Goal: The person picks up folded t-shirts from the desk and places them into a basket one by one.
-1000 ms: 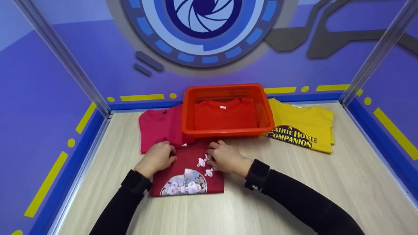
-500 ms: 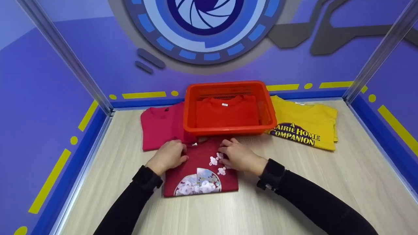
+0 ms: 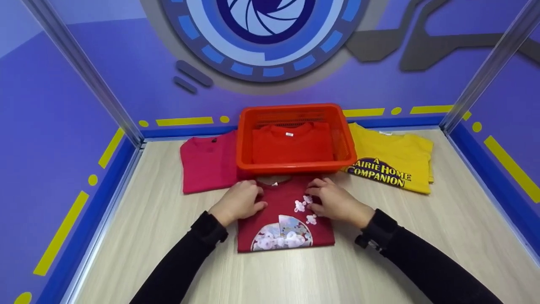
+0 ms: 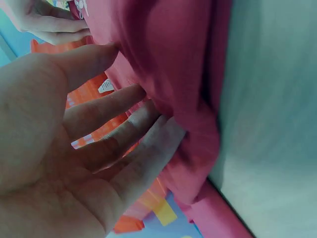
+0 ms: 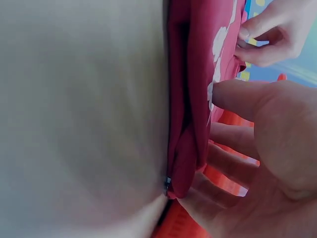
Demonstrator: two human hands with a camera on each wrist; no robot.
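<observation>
A folded dark red T-shirt (image 3: pixel 276 207), printed with white flowers and a half-round picture, lies flat in front of the basket. On its upper left part rests my left hand (image 3: pixel 242 200), thumb and fingertips touching the cloth. My right hand (image 3: pixel 339 204) lies at the upper right part, its fingertips right at the side edge. In the left wrist view, the fingers (image 4: pixel 143 163) reach nearly straight onto the red fabric. The right wrist view has the thumb on the printed face and the fingers (image 5: pixel 233 163) along the folded edge.
Behind the shirt stands an orange plastic basket (image 3: pixel 295 168) with a folded red T-shirt (image 3: pixel 291 145) inside. A folded pink T-shirt (image 3: pixel 206 164) lies to its left, a folded yellow T-shirt (image 3: pixel 392 156) to its right. Blue printed walls (image 3: pixel 202 101) enclose the table (image 3: pixel 379 261).
Both hands have moved the dark red shirt to the right over the table, away from the pink shirt's front, so that it now lies before the basket.
</observation>
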